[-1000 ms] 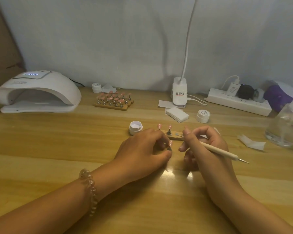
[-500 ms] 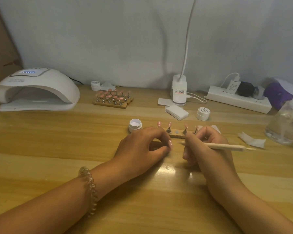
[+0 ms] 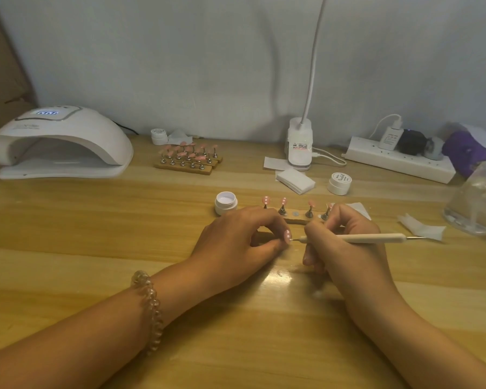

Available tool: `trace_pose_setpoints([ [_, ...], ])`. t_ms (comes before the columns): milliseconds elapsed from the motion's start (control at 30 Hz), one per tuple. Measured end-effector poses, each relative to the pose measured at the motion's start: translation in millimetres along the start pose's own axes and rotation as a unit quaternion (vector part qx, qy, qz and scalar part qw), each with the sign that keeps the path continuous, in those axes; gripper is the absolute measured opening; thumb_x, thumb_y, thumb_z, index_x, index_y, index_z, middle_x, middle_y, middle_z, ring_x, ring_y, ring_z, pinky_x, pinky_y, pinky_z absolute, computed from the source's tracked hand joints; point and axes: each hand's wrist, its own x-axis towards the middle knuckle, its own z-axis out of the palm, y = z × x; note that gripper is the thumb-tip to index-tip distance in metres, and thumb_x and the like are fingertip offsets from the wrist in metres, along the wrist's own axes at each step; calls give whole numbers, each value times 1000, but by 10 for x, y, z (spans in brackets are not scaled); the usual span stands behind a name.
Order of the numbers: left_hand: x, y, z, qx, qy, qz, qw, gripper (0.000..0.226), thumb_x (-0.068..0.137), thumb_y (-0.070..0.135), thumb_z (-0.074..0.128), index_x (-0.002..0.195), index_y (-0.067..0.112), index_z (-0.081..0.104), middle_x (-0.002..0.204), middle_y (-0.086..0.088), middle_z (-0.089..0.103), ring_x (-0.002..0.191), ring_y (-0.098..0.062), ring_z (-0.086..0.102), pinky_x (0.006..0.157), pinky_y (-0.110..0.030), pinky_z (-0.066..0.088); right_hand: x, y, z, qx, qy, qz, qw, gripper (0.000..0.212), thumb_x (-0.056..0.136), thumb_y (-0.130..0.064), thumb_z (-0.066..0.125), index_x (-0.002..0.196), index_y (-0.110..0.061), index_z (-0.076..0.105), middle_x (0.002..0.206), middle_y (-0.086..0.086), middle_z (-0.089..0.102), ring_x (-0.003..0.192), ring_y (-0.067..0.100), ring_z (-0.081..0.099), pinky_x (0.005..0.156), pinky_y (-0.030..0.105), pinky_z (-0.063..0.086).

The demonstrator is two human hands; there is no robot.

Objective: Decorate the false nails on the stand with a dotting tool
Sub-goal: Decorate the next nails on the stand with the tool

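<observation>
Pinching dotting tool (image 3: 376,237): R hand (image 3: 348,251), curled.

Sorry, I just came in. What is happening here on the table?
A person is decorating false nails. The left hand pinches one pink false nail, and the right hand holds a dotting tool like a pen, its fine tip right at that nail. Behind the hands, the wooden stand carries four more pink nails and one empty spot. An open white jar sits beside it on the left.
</observation>
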Motion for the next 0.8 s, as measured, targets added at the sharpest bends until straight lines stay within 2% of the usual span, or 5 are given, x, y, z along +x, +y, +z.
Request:
trace_pose_setpoints([
  [167, 3, 3, 0, -2, -3, 0, 1000, 6, 85, 35, 69, 86, 39, 65, 93, 23, 65, 64, -4, 49, 60, -28, 41, 8, 11, -7, -4, -6, -12, 1000, 27, 76, -6, 63, 58, -21, 49, 48, 11, 61, 47, 18, 54, 58, 36, 44],
  [400, 3, -3, 2, -4, -1, -4, 1000, 10, 86, 33, 71, 85, 41, 64, 89, 25, 63, 63, -1, 49, 60, -27, 37, 3, 16, -5, 0, -11, -5, 1000, 21, 72, -14, 65, 61, -19, 48, 49, 11, 62, 47, 17, 54, 55, 34, 43],
  [633, 2, -12, 4, -4, 0, 2, 1000, 11, 85, 33, 70, 84, 42, 64, 86, 28, 61, 64, -3, 51, 60, -27, 38, 16, 26, -1, 16, -16, 0, 1000, 18, 73, -8, 62, 65, -11, 46, 48, 12, 62, 43, 16, 54, 42, 23, 43],
  [800, -2, -9, 1, -1, 1, 4, 1000, 13, 85, 33, 71, 83, 43, 63, 86, 31, 60, 65, -1, 51, 60, -25, 36, 17, 33, -3, 21, -23, -2, 1000, 22, 75, -4, 62, 64, -12, 45, 48, 14, 61, 42, 15, 54, 42, 21, 42],
])
